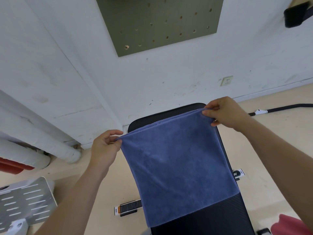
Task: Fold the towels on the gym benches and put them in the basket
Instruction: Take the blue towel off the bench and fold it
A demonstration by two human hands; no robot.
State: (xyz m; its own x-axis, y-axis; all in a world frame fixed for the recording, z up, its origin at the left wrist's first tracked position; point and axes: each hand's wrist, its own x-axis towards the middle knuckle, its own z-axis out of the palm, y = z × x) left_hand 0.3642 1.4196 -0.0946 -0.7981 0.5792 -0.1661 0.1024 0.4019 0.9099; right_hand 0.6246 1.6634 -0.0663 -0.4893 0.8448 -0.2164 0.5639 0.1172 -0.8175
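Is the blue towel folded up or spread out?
Spread out: the left hand and right hand pinch the top corners of the blue towel, holding it flat over the bench.

towel is held over the bench, far corners pinched by left hand and right hand. bench is set end-on to the wall; pegboard is mounted above it, socket further right. pipes are run along the wall at left, perforated plate is placed nearer, left of the bench
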